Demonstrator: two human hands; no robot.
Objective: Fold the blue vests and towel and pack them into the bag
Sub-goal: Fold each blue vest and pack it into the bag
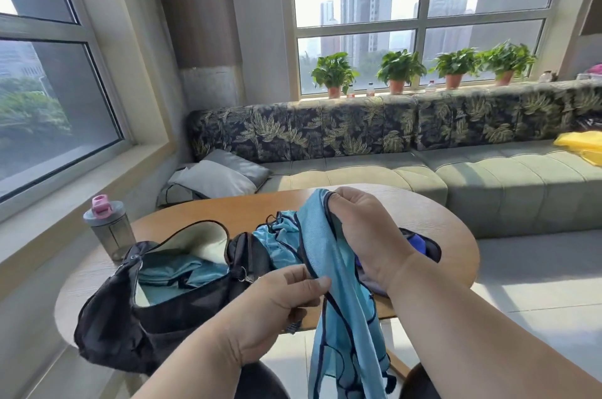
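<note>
Both hands hold one blue vest (pixel 338 287) in the lower middle of the frame, above the near edge of the wooden table (pixel 433 219). The right hand (pixel 365 235) is closed on the upper part of the vest: its fingers are curled down over a dark-trimmed edge near the top of the cloth, at centre frame, with the knuckles facing the camera. The left hand (pixel 277 307), lower and to the left, pinches the vest's dark-trimmed edge between thumb and curled fingers, the thumb lying along the trim. Between the two grips the cloth runs as a slanted band, and below the left hand it hangs loose past the table edge toward the bottom of the frame. A second bunch of light blue cloth (pixel 277 242) lies crumpled on the table just behind the held vest, beside the bag; whether it is a vest or the towel cannot be told. The black bag (pixel 182 310) sits at the lower left on the table, its mouth open wide, with light blue fabric (pixel 176 274) already lying inside. A grey bottle with a pink cap (pixel 109 229) stands on the table at the left, just behind the bag.
</note>
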